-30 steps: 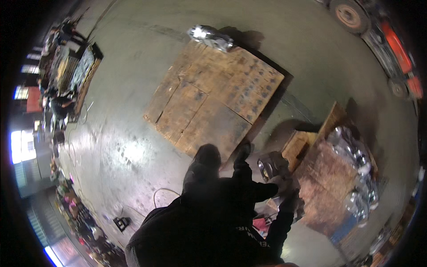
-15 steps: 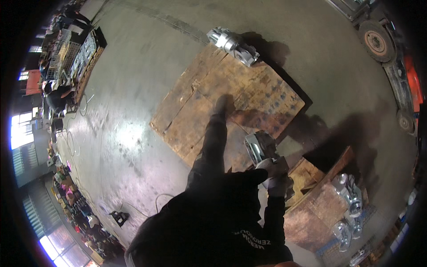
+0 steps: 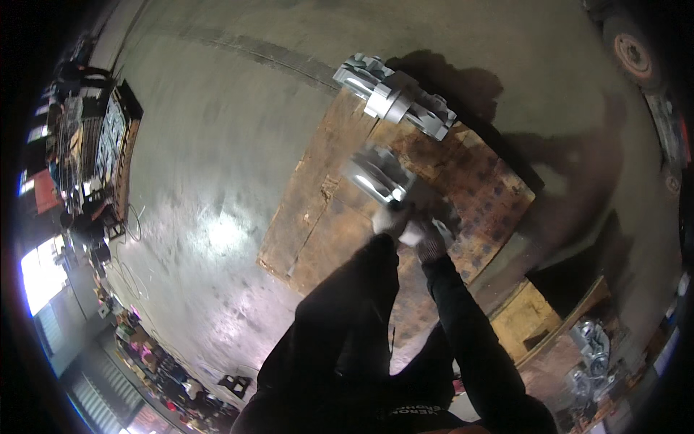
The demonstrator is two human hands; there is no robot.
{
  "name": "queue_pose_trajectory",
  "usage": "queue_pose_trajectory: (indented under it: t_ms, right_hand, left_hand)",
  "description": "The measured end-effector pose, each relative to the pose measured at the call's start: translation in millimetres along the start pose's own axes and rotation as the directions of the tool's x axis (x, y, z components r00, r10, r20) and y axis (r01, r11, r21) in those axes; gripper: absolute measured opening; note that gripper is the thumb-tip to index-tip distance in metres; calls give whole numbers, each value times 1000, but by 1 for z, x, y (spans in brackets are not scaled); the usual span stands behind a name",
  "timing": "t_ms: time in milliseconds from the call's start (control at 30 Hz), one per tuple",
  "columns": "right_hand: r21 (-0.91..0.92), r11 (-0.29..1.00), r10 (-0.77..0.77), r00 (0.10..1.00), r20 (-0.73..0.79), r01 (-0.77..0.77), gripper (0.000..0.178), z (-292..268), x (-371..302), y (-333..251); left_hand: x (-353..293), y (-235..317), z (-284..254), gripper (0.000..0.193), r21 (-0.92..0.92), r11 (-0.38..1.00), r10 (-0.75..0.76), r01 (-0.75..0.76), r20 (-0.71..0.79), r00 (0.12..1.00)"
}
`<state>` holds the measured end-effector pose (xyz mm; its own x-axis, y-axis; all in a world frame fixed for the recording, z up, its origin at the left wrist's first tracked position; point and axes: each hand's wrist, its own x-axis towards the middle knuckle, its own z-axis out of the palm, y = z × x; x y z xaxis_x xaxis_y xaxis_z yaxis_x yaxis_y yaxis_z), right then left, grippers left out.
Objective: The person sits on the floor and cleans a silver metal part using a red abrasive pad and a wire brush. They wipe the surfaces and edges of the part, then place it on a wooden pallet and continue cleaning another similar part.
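A silver metal casting (image 3: 377, 176), smeared by motion, hangs over a stained wooden board. At its near end my left hand (image 3: 391, 219), in a pale glove, is closed on it. Just to the right, my right hand (image 3: 425, 236) is also gloved and grips the casting's near right part; the fingers of both are partly blurred. Beyond, along the far edge of the board (image 3: 318, 217), lie more silver castings (image 3: 394, 100) in a row, apart from the one in my hands.
A low wooden crate (image 3: 522, 318) stands at the near right, beside a surface with more castings (image 3: 591, 347). A vehicle wheel (image 3: 633, 55) is at the far right. Toward the left are a loaded pallet (image 3: 116, 141), people bent over work, a floor cable and a heap of mixed items (image 3: 170, 372).
The casting has gone from the near right, where my right hand held it, to above the board. My left hand has come off the board onto it. The view has shifted.
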<state>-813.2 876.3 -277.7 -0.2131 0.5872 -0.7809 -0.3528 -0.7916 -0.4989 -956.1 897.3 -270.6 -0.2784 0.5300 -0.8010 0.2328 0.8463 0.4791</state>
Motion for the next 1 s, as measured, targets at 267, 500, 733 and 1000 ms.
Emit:
queue_pose_trajectory:
  t_ms: [267, 500, 733, 1000]
  right_hand:
    - [130, 992, 3, 1000, -5, -3, 51, 111, 161, -5]
    - [-989, -135, -846, 512, 149, 63, 60, 111, 234, 36]
    - [192, 978, -76, 995, -62, 87, 62, 176, 180, -18]
    - [-818, 433, -380, 900, 215, 379, 58, 139, 199, 3]
  left_hand:
    - [139, 18, -109, 27, -238, 948, 177, -209, -152, 972]
    - [170, 43, -131, 22, -649, 738, 185, -184, -68, 980]
    - [183, 24, -141, 43, -480, 842, 195, -246, -155, 968]
    - [203, 23, -144, 46, -265, 929, 216, -259, -183, 959]
